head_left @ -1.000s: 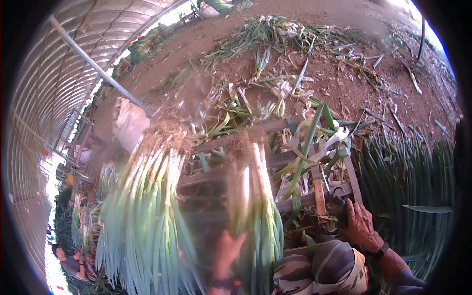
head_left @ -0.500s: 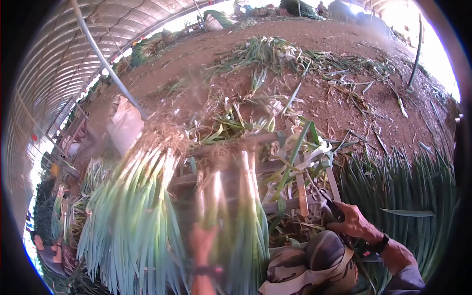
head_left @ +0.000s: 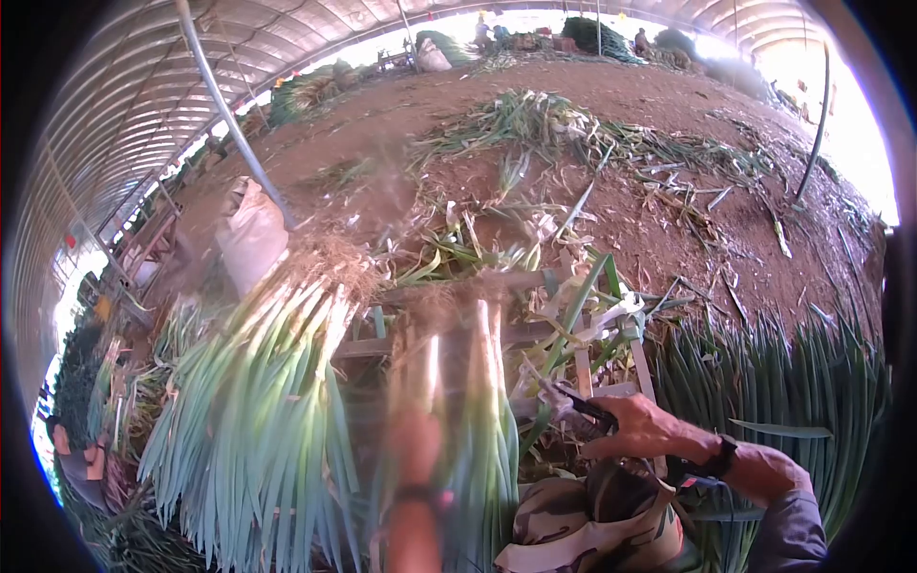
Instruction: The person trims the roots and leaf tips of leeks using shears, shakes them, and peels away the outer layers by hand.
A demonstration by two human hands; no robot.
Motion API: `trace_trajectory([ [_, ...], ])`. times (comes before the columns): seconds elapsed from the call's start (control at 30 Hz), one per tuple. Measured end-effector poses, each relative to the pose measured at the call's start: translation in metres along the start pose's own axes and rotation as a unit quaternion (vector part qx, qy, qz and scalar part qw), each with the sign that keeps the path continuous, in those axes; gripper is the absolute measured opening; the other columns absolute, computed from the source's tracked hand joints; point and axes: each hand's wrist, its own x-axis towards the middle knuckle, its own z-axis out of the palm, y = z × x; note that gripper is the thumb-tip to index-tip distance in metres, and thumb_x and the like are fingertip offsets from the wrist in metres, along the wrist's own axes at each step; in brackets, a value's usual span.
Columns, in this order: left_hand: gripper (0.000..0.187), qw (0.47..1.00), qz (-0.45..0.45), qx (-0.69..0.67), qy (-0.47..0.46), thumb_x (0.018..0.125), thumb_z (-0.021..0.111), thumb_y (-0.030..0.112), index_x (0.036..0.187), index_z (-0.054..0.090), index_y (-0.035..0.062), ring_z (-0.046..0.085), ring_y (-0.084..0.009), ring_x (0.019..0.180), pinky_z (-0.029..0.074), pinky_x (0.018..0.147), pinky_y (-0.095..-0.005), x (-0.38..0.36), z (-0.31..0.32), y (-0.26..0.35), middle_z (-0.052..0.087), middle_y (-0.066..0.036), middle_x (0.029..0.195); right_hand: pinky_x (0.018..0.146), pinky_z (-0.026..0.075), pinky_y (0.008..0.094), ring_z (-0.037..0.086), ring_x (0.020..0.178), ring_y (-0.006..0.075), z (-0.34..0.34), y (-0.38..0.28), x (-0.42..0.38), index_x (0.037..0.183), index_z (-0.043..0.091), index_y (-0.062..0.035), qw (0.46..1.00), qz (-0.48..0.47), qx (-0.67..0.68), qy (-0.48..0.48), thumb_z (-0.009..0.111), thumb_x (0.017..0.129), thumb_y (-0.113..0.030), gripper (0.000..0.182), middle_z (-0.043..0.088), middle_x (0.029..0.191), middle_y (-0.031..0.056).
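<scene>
My left hand [head_left: 415, 444], smeared by motion, is over a few long green onions [head_left: 485, 358] lying roots away on the wooden rack; its fingers do not show clearly. To its left spreads a thick pile of green onions [head_left: 248, 411] with brown roots at the far end and green leaves toward me. In my right hand [head_left: 642, 428] is a pair of black-handled shears [head_left: 587, 409], pointing left and forward, fingers wrapped round the handles. The shears are above the right part of the wooden rack [head_left: 642, 368], beside my camouflage-covered knee [head_left: 559, 511].
Green onion leaves [head_left: 764, 401] lie densely at the right. A pale sack [head_left: 250, 234] stands beyond the pile, near a metal pole [head_left: 224, 110]. Leaf scraps [head_left: 544, 124] litter the brown soil. Another person [head_left: 84, 468] is at the far left edge.
My right hand and the shears have moved left, nearer the onions. My left hand has shifted slightly right and forward, still blurred. The view has tilted up slightly.
</scene>
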Motion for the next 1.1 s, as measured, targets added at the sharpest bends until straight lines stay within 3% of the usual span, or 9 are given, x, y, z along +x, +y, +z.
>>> trace_trajectory([
  [0.17, 0.034, 0.974, 0.028, -0.162, 0.157, 0.091, 0.062, 0.022, 0.117, 0.058, 0.0001, 0.066, -0.0455, 0.099, 0.054, 0.086, -0.0538, -0.024, -0.049, 0.022, 0.066, -0.026, 0.109, 0.073, 0.056, 0.0401, 0.073, 0.079, 0.0296, 0.007, 0.004, 0.004, 0.131, 0.058, 0.0035, 1.0, 0.019, 0.002, -0.007, 0.082, 0.079, -0.046, 0.076, 0.072, 0.086, 0.0216],
  [0.3, 0.035, 0.998, 0.009, -0.043, -0.044, 0.089, 0.067, 0.015, 0.118, 0.057, -0.0021, 0.067, -0.0482, 0.09, 0.054, 0.081, -0.0552, 0.015, -0.003, -0.015, 0.069, -0.027, 0.099, 0.073, 0.056, 0.0396, 0.073, 0.079, 0.029, 0.011, -0.002, 0.007, 0.13, 0.058, 0.0052, 1.0, 0.004, 0.011, 0.004, 0.082, 0.079, -0.045, 0.076, 0.072, 0.084, 0.0213],
  [0.47, 0.039, 0.986, 0.043, -0.115, 0.113, 0.09, 0.067, 0.016, 0.122, 0.057, -0.004, 0.066, -0.0448, 0.102, 0.054, 0.088, -0.0517, 0.006, -0.052, -0.002, 0.066, -0.028, 0.112, 0.073, 0.056, 0.0386, 0.073, 0.078, 0.0274, 0.014, 0.007, 0.004, 0.132, 0.057, 0.0042, 1.0, 0.023, 0.02, -0.004, 0.081, 0.079, -0.043, 0.075, 0.072, 0.083, 0.0202],
  [0.53, 0.041, 0.995, -0.024, -0.015, -0.093, 0.091, 0.067, 0.016, 0.124, 0.055, -0.0051, 0.065, -0.0434, 0.107, 0.053, 0.09, -0.0508, 0.019, -0.048, -0.012, 0.064, -0.028, 0.118, 0.073, 0.056, 0.0384, 0.073, 0.078, 0.0265, 0.012, 0.002, 0.005, 0.132, 0.058, 0.0031, 1.0, 0.01, 0.023, 0.003, 0.081, 0.079, -0.043, 0.074, 0.072, 0.084, 0.0199],
  [0.73, 0.052, 0.996, -0.073, -0.046, -0.006, 0.088, 0.073, 0.022, 0.133, 0.053, 0.0021, 0.062, -0.0412, 0.11, 0.051, 0.092, -0.0512, 0.011, -0.039, -0.019, 0.061, -0.021, 0.121, 0.074, 0.056, 0.0406, 0.073, 0.077, 0.0307, 0.008, -0.003, 0.007, 0.124, 0.062, 0.001, 0.999, 0.038, 0.001, -0.019, 0.082, 0.077, -0.044, 0.068, 0.073, 0.084, 0.0187],
  [0.83, 0.057, 0.993, 0.011, 0.028, 0.113, 0.087, 0.075, 0.023, 0.136, 0.052, 0.0045, 0.06, -0.0389, 0.111, 0.049, 0.094, -0.0478, -0.007, -0.044, 0.005, 0.06, -0.018, 0.121, 0.073, 0.055, 0.0425, 0.072, 0.077, 0.0359, 0.005, -0.01, 0.011, 0.122, 0.062, 0.0014, 0.999, 0.016, -0.04, -0.019, 0.081, 0.078, -0.042, 0.065, 0.072, 0.083, 0.022],
  [0.93, 0.061, 0.978, 0.167, -0.059, 0.112, 0.087, 0.075, 0.027, 0.137, 0.05, 0.0038, 0.059, -0.0375, 0.11, 0.047, 0.097, -0.0456, -0.028, -0.007, 0.03, 0.061, -0.018, 0.119, 0.072, 0.055, 0.0438, 0.072, 0.078, 0.037, 0.003, -0.011, 0.015, 0.12, 0.063, 0.0008, 0.997, 0.018, -0.056, -0.039, 0.08, 0.079, -0.043, 0.063, 0.071, 0.082, 0.0238],
  [1.03, 0.058, 0.972, 0.216, -0.069, 0.052, 0.088, 0.073, 0.029, 0.134, 0.052, 0.0013, 0.06, -0.0384, 0.11, 0.048, 0.097, -0.0465, -0.048, -0.003, 0.059, 0.062, -0.018, 0.118, 0.07, 0.054, 0.0442, 0.072, 0.077, 0.0368, 0.001, -0.015, 0.017, 0.118, 0.063, 0.0011, 0.995, 0.011, -0.081, -0.062, 0.08, 0.079, -0.044, 0.061, 0.07, 0.081, 0.0236],
  [1.1, 0.055, 0.979, 0.17, -0.108, 0.007, 0.088, 0.072, 0.03, 0.13, 0.055, -0.0006, 0.06, -0.0389, 0.109, 0.049, 0.095, -0.0473, -0.051, 0.009, 0.072, 0.062, -0.019, 0.117, 0.07, 0.054, 0.0443, 0.072, 0.076, 0.0364, 0.002, -0.017, 0.017, 0.116, 0.063, 0.0016, 0.992, 0.007, -0.104, -0.078, 0.08, 0.079, -0.044, 0.061, 0.07, 0.079, 0.0229],
])
